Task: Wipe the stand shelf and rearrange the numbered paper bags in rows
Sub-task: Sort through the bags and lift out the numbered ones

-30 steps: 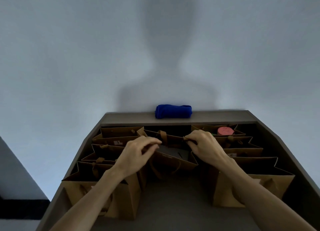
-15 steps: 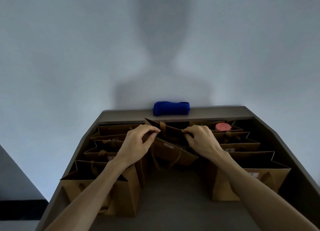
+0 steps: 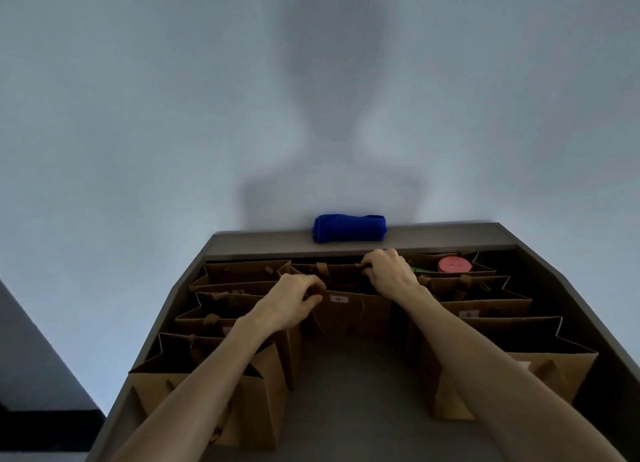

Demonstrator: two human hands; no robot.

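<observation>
both hands pinching top rim of brown paper bag labelled 4 (image 3: 349,314), middle back of grey stand shelf (image 3: 349,402): left hand (image 3: 292,302) near corner, right hand (image 3: 389,274) far rim. rolled blue cloth (image 3: 349,228) on back ledge.

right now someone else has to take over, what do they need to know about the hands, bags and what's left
Left hand pinches the near top edge of the bag labelled 4; right hand grips its far rim.
That bag stands in the middle column at the back of the stand shelf.
Left column and right column of bags are lined up, one of them labelled 5.
Blue cloth lies rolled on the back ledge.
Left: fill the bare middle with bags. Whether wiping is finished cannot be told.
</observation>
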